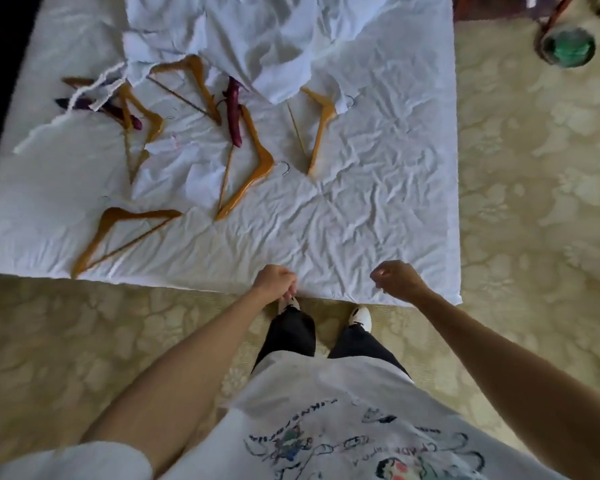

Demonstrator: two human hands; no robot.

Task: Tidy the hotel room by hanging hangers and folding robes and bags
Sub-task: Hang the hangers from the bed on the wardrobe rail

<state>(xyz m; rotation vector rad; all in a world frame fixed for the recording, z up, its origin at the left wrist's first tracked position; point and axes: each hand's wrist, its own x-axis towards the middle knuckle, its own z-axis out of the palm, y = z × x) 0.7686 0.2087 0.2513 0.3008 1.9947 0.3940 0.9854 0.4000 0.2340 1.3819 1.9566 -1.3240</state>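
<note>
Several wooden hangers lie scattered on the white bed (pixel 368 223): one near the front left edge (pixel 118 233), one in the middle (pixel 257 168), one further right (pixel 321 128). A purple padded hanger (pixel 234 112) lies across the middle one, and another (pixel 84 105) sits at the far left under a white cord. Crumpled white robes or bags (pixel 250 39) are heaped at the far side, covering some hanger ends. My left hand (pixel 278 282) and my right hand (pixel 397 278) hover over the bed's near edge, both with fingers curled shut and nothing visible in them.
I stand on patterned beige carpet (pixel 534 202) at the foot of the bed, my shoes close to its edge. A round green object (pixel 568 46) and the legs of a wooden piece of furniture stand on the floor at the far right.
</note>
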